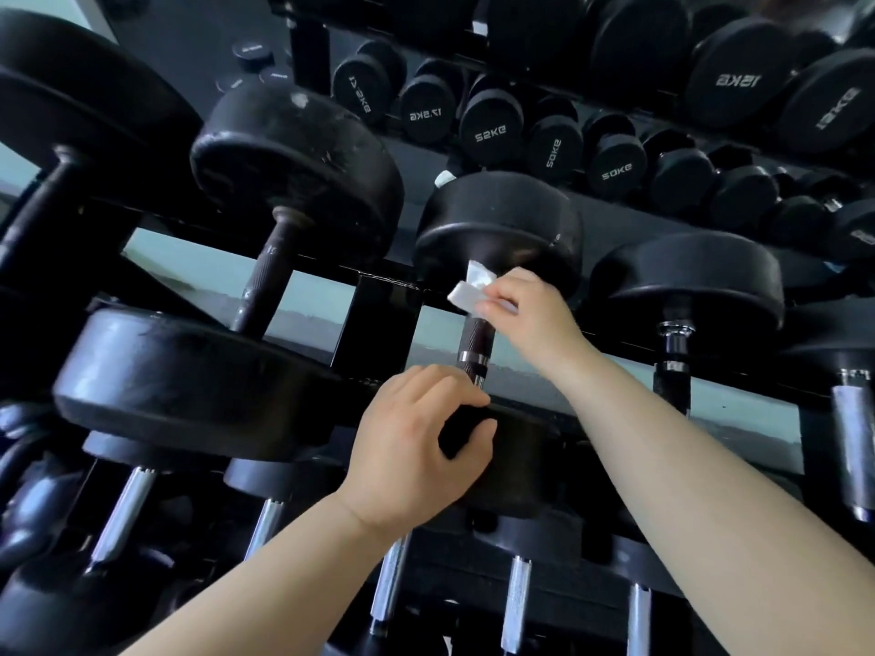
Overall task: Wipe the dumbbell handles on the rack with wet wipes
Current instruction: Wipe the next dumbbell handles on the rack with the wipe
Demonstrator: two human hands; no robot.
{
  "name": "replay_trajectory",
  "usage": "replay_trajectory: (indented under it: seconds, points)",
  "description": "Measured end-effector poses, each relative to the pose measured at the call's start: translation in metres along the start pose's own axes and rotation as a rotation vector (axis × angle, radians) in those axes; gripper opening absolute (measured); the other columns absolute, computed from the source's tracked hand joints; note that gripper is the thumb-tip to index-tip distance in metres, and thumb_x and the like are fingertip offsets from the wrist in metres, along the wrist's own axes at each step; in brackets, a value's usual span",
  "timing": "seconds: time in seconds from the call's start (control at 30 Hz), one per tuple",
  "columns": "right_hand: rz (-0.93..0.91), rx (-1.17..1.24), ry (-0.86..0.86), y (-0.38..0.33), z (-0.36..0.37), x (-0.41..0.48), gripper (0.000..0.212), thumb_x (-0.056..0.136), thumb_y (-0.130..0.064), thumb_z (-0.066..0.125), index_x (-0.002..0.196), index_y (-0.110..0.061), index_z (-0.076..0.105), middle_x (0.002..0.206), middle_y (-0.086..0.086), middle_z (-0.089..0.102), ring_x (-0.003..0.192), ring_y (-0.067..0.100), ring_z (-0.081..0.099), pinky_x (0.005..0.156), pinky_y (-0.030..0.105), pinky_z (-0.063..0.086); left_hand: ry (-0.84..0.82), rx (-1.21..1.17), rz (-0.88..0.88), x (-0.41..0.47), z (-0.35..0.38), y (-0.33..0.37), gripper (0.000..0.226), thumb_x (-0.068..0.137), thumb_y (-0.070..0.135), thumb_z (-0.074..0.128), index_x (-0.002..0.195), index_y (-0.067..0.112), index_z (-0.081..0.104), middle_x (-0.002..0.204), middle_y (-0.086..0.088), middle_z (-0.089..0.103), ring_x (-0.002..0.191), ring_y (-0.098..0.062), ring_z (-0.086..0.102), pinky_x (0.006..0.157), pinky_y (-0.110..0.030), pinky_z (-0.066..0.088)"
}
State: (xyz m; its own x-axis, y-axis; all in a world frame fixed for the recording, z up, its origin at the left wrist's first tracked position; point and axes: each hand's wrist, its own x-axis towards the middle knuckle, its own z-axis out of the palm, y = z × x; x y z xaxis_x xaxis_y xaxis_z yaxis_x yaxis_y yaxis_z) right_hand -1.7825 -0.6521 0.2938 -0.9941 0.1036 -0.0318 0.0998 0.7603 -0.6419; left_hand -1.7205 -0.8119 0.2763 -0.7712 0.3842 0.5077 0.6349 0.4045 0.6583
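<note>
The knurled dark steel handle (475,340) of the black round-headed dumbbell (502,220) sits on the middle tier of the black metal rack (388,300), running away from the camera. At its far end, right under the far head, the right hand (525,310) pinches a folded white wet wipe (466,293) against the bar. The left hand (412,452) is lower down, fingers and thumb curled round the rim of the near head (521,466). So the hands are apart, one at each end of the bar.

To the left lies a scuffed black dumbbell with a dull dark bar (293,158); to the right, one with chrome collars (686,277). Below, chrome-handled dumbbells (516,603) line the bottom tier. Up top, smaller black dumbbells with back-to-front weight labels (490,134) stand in a row.
</note>
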Motion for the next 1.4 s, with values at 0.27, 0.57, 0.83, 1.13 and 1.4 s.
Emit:
replay_trajectory:
  seconds: [0.27, 0.57, 0.83, 1.13, 1.4]
  points:
    - [-0.063, -0.009, -0.352, 0.003, 0.003, -0.026, 0.008, 0.081, -0.009, 0.061, 0.081, -0.003, 0.067, 0.071, -0.011, 0.039, 0.064, 0.000, 0.041, 0.060, 0.008, 0.033, 0.015, -0.019, 0.006, -0.001, 0.001, -0.001, 0.013, 0.074, 0.024, 0.056, 0.085, 0.017, 0.058, 0.080, 0.000, 0.066, 0.076, -0.008, 0.053, 0.068, -0.022, 0.044]
    - [-0.070, -0.052, -0.175, 0.002, 0.004, -0.019, 0.027, 0.084, -0.018, 0.060, 0.058, -0.020, 0.053, 0.067, -0.010, 0.036, 0.060, 0.005, 0.039, 0.056, 0.014, 0.030, 0.040, -0.045, 0.001, -0.003, 0.002, -0.002, 0.014, 0.074, 0.021, 0.058, 0.080, 0.010, 0.064, 0.079, -0.001, 0.066, 0.078, -0.008, 0.055, 0.070, -0.023, 0.047]
    - [0.001, -0.091, 0.092, -0.001, 0.006, 0.000, 0.025, 0.091, -0.021, 0.049, 0.089, 0.001, 0.060, 0.084, 0.003, 0.042, 0.075, 0.020, 0.045, 0.058, 0.030, 0.025, 0.035, -0.029, 0.004, -0.002, 0.001, -0.001, 0.018, 0.074, 0.021, 0.058, 0.078, 0.006, 0.067, 0.079, -0.001, 0.066, 0.078, -0.007, 0.054, 0.072, -0.019, 0.046]
    - [0.131, 0.097, -0.159, 0.006, -0.001, -0.039, 0.013, 0.084, -0.010, 0.054, 0.072, -0.016, 0.056, 0.070, -0.010, 0.045, 0.065, 0.007, 0.044, 0.058, 0.023, 0.032, 0.039, -0.048, 0.002, -0.003, 0.002, -0.001, 0.014, 0.073, 0.022, 0.058, 0.082, 0.013, 0.065, 0.080, -0.001, 0.066, 0.077, -0.007, 0.055, 0.070, -0.023, 0.046]
    - [0.383, 0.607, 0.016, 0.007, 0.005, -0.022, 0.014, 0.089, -0.010, 0.048, 0.098, -0.018, 0.056, 0.086, -0.006, 0.057, 0.080, 0.007, 0.050, 0.070, 0.018, 0.038, 0.033, -0.049, 0.013, -0.002, 0.001, -0.001, 0.012, 0.074, 0.022, 0.057, 0.086, 0.021, 0.057, 0.081, 0.002, 0.066, 0.078, -0.005, 0.055, 0.071, -0.022, 0.047]
